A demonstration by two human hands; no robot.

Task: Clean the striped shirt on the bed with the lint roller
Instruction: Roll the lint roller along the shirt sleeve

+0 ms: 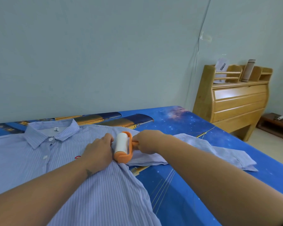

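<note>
Roller at the shoulder seam, cloth ready to bunch.
The right hand grips the lint roller on the striped shirt spread on the bed; the left hand presses flat, fingers straight. Loose fabric could stick and wrinkle.

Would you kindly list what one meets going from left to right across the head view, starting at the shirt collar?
Striped shirt's collar → left hand pressing flat on the shirt → orange-framed lint roller with white roll → right hand gripping its handle → shirt's spread sleeve → wooden headboard.
</note>
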